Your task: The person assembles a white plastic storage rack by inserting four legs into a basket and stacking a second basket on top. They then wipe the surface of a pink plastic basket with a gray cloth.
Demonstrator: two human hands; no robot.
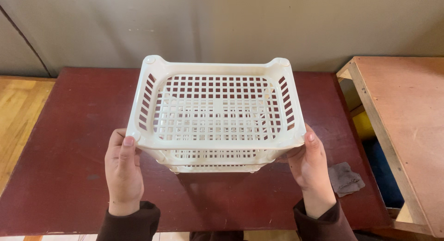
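Observation:
A cream plastic basket [144,112] with a slotted grid bottom and slotted walls is held above a dark red table [74,143]. A second tier of the same cream plastic shows beneath it near the front. My left hand [122,169] grips the basket's near left corner, thumb on the rim. My right hand [311,164] grips the near right corner in the same way. Both wrists wear dark brown sleeves.
A small grey cloth [345,179] lies on the table just right of my right hand. A lighter wooden table [407,125] stands to the right, with a yellow and blue object in the gap. A plain wall runs behind; wooden floor shows at left.

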